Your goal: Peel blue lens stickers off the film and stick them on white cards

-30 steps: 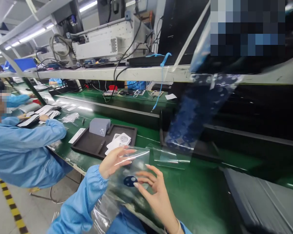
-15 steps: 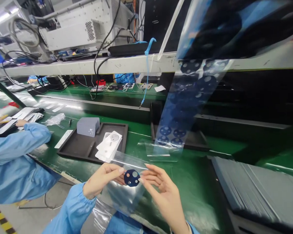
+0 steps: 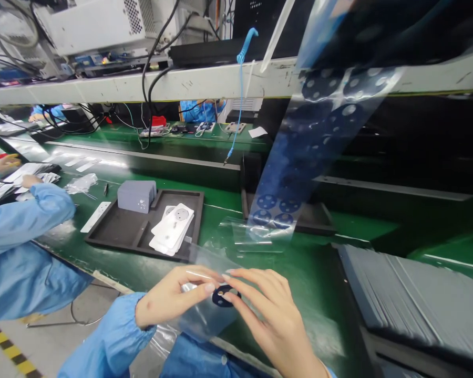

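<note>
Between my hands is a round dark blue sticker (image 3: 225, 301) with several pale circular spots, tilted and seen edge-on. A sheet of clear film (image 3: 197, 321) hangs around and below it. My left hand (image 3: 173, 296) pinches the film at the sticker's left edge, thumb below the fingers. My right hand (image 3: 274, 310) grips the sticker's right edge between thumb and fingers. Exactly where sticker and film join is hidden by the fingertips. Beyond them, a black tray (image 3: 120, 233) holds white cards (image 3: 172, 231) with a round grey mark and a stack of grey-blue plates (image 3: 136, 197).
A clear strip with similar round stickers (image 3: 278, 173) hangs from the white shelf (image 3: 102, 86). At the right stands a black box of grey sheets (image 3: 413, 299). A blue coiled cord (image 3: 240, 94) dangles ahead. A co-worker's blue sleeve (image 3: 27, 215) is at the left.
My fingers have drawn closer together over the sticker, which has tilted from facing me to nearly edge-on. The view has dipped slightly. The co-worker's hands have shifted.
</note>
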A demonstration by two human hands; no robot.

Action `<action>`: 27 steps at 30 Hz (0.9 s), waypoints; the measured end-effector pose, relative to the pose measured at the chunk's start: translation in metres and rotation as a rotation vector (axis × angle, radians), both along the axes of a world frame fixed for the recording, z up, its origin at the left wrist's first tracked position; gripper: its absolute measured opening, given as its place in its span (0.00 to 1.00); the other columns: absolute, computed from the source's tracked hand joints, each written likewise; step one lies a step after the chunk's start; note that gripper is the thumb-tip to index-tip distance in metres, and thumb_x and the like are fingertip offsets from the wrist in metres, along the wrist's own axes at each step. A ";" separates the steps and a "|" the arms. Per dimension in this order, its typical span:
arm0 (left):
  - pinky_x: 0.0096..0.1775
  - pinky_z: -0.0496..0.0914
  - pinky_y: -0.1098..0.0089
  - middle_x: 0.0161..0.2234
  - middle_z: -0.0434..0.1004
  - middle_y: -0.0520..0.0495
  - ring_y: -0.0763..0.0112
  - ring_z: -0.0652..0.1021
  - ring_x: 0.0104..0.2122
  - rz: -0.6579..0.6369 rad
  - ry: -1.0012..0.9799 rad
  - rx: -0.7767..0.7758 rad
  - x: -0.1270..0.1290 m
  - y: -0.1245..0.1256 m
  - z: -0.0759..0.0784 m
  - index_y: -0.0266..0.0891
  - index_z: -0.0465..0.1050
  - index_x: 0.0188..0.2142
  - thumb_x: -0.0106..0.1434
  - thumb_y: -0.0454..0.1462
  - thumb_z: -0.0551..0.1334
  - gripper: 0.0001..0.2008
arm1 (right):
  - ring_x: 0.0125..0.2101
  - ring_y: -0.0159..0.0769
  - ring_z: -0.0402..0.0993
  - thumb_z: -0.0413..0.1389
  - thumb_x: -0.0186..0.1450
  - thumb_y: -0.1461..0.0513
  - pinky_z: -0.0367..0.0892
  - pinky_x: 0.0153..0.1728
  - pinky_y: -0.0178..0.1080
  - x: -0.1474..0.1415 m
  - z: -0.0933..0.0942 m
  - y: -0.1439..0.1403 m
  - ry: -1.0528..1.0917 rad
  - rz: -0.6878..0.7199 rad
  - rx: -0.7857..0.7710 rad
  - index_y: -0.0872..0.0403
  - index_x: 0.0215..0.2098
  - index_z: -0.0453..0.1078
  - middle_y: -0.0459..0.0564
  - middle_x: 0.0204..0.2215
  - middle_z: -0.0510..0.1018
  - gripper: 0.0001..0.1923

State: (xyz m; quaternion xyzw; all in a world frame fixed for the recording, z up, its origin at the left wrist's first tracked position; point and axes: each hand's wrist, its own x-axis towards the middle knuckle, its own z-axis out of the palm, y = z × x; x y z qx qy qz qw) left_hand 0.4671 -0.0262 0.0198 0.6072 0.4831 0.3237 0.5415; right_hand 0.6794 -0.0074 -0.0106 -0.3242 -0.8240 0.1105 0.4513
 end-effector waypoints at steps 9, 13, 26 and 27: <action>0.49 0.71 0.67 0.42 0.83 0.43 0.63 0.80 0.44 0.009 0.090 0.141 0.007 -0.003 0.007 0.40 0.82 0.43 0.68 0.41 0.59 0.13 | 0.33 0.33 0.81 0.56 0.66 0.72 0.65 0.43 0.41 -0.001 0.004 -0.002 0.001 -0.005 0.109 0.52 0.44 0.72 0.46 0.36 0.84 0.12; 0.48 0.72 0.68 0.40 0.84 0.44 0.63 0.81 0.42 0.079 0.053 0.029 0.009 -0.002 0.005 0.41 0.83 0.41 0.67 0.44 0.60 0.14 | 0.40 0.38 0.81 0.55 0.64 0.72 0.65 0.45 0.42 0.000 -0.003 -0.008 -0.082 -0.079 0.292 0.55 0.41 0.75 0.51 0.39 0.84 0.11; 0.38 0.74 0.64 0.29 0.80 0.47 0.59 0.80 0.31 0.327 0.376 -0.299 -0.090 -0.044 -0.027 0.38 0.74 0.39 0.59 0.56 0.59 0.24 | 0.37 0.39 0.72 0.60 0.60 0.72 0.72 0.36 0.43 0.024 0.014 -0.006 0.277 -0.084 0.150 0.47 0.35 0.76 0.49 0.36 0.73 0.13; 0.40 0.74 0.61 0.30 0.80 0.45 0.55 0.81 0.33 0.389 0.447 -0.321 -0.102 -0.052 -0.033 0.37 0.71 0.44 0.57 0.58 0.59 0.28 | 0.37 0.39 0.71 0.62 0.58 0.72 0.72 0.37 0.43 0.024 0.012 -0.006 0.248 -0.176 0.264 0.46 0.34 0.77 0.49 0.37 0.72 0.14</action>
